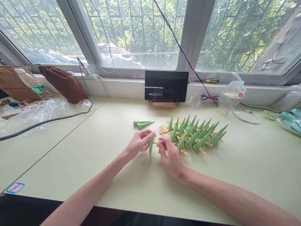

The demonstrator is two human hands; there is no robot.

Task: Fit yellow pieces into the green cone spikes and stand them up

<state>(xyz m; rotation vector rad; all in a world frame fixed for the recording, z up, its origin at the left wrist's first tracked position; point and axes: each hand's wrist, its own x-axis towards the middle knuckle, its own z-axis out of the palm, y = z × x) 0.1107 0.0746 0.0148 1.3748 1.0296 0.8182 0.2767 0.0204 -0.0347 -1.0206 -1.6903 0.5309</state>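
My left hand [140, 140] grips a green plastic spike [150, 149] by its wide end, the tip pointing down toward the table. Opposite it, my right hand [170, 153] pinches a small yellow valve [155, 142] against the side of the spike's wide end. Whether the valve sits inside the spike cannot be made out. Right of my hands stand many green spikes [198, 133], tips up, with yellow valves at their bases. Behind my hands is a small heap of loose yellow valves [162, 129]. Two more green spikes [143, 124] lie flat behind my left hand.
A tablet [166, 86] leans on a stand at the back. To the left are a brown pouch [64, 83], a plastic bottle [33, 83] and a black cable [58, 118]. A bagged cup [231, 95], a coiled white cable [246, 116] and blue-handled items [290, 121] lie right.
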